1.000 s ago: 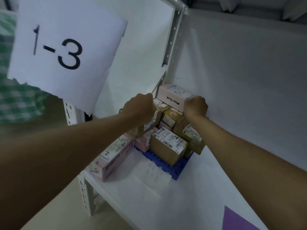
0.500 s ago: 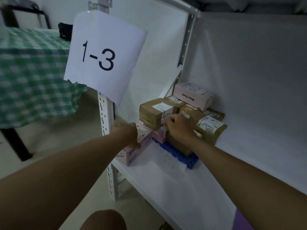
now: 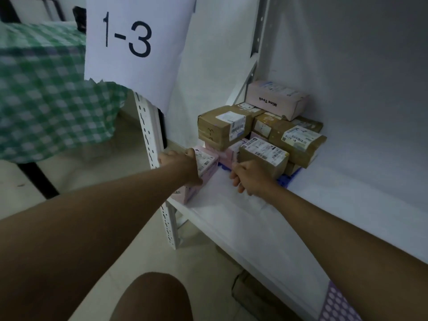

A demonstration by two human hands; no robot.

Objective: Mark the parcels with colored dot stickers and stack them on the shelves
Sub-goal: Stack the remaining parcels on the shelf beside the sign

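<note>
Several parcels are stacked at the back left of the white shelf: brown cartons and a pink "Mine Took" box on top. At the shelf's front left corner lies a long pink box, and my left hand grips its left side with the thumb on top. My right hand is curled just in front of a labelled brown carton; nothing shows in its fingers. A purple dot sticker sheet lies on the shelf by my right forearm.
A blue plastic pallet lies under the stack. A paper sign "1-3" hangs on the shelf's upright post. A table with a green checked cloth stands to the left. My knee is below, and a carton sits under the shelf.
Both hands came down from the top pink box. The left now grips the long pink box at the front; the right has drawn back slightly from the brown carton. The view shifted left and back.
</note>
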